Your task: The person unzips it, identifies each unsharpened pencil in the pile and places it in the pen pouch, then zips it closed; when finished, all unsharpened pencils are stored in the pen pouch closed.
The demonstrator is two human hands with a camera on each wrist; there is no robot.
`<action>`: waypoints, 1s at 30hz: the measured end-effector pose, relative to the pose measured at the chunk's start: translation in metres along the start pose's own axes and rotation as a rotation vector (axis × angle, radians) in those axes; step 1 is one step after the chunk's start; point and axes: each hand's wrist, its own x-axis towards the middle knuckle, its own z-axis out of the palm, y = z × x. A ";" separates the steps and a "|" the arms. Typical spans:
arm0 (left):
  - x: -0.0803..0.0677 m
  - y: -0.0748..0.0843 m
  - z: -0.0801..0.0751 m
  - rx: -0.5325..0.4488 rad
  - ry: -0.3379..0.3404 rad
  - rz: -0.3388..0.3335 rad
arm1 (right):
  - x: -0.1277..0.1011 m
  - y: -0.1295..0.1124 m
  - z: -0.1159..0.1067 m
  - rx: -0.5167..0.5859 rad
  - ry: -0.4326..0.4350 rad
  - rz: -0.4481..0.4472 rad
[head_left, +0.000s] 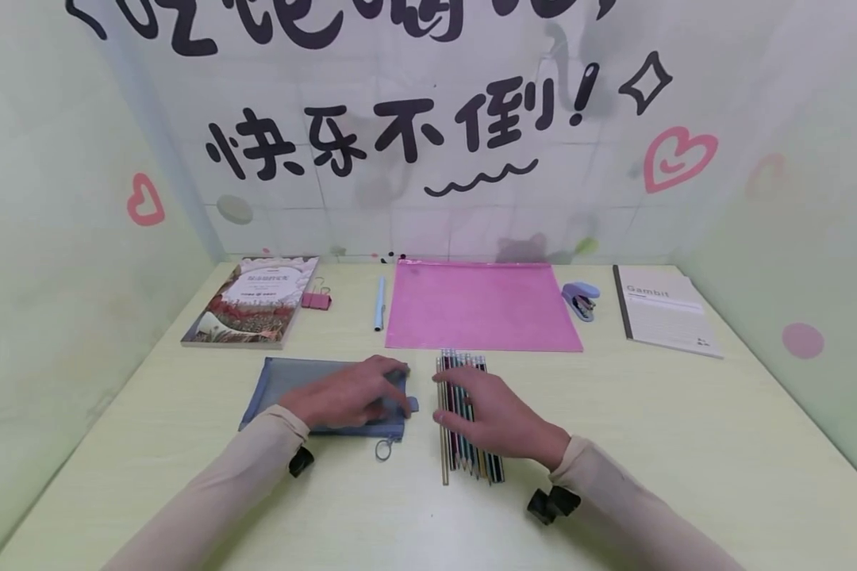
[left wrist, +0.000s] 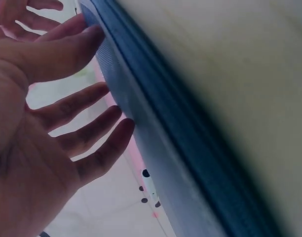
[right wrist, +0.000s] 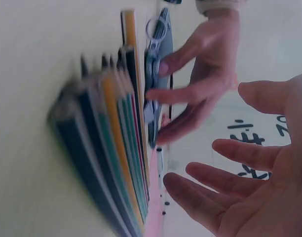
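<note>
A blue-grey zip pouch (head_left: 293, 381) with a ring (head_left: 383, 450) on its zip lies flat left of centre. My left hand (head_left: 360, 392) is over its right half, fingertips right at the mesh and the right edge. In the left wrist view the fingers are spread and loosely bent beside the pouch (left wrist: 175, 163). To the right, several pencils (head_left: 464, 444) lie side by side, their sharpened points toward me. My right hand (head_left: 500, 412) hovers over them, thumb and fingers apart. In the right wrist view it (right wrist: 254, 173) grips nothing, and the pencils (right wrist: 106, 128) lie beside it.
Along the back stand a picture-covered book (head_left: 250, 305), a pink binder clip (head_left: 317, 300), a light-blue pen (head_left: 379, 305), a pink folder (head_left: 482, 309), a blue stapler (head_left: 581, 301) and a white notebook (head_left: 667, 313). Printed cloth walls (head_left: 371, 214) enclose the table (head_left: 371, 515).
</note>
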 end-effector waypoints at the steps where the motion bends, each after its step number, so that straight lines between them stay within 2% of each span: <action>1: 0.001 -0.001 0.001 0.006 0.005 0.009 | 0.000 -0.002 0.002 0.024 -0.009 -0.013; 7: 0.011 -0.001 0.004 0.095 0.004 0.050 | 0.003 -0.009 0.009 0.196 -0.038 -0.031; 11: 0.017 0.000 0.000 0.143 -0.002 0.070 | 0.007 -0.011 0.011 0.229 -0.013 -0.021; 13: 0.018 -0.002 -0.004 0.126 0.011 0.076 | 0.009 -0.012 0.011 0.228 0.004 -0.019; 19: 0.014 -0.016 -0.028 -0.014 0.068 0.044 | 0.019 -0.011 0.015 0.213 0.071 -0.010; 23: 0.014 -0.023 -0.042 -0.155 0.136 0.050 | 0.031 -0.013 0.019 0.275 0.135 0.044; 27: 0.017 -0.027 -0.047 -0.286 0.226 0.049 | 0.040 -0.016 0.023 0.467 0.168 0.140; 30: 0.017 -0.028 -0.046 -0.345 0.298 0.004 | 0.044 -0.017 0.025 0.652 0.169 0.216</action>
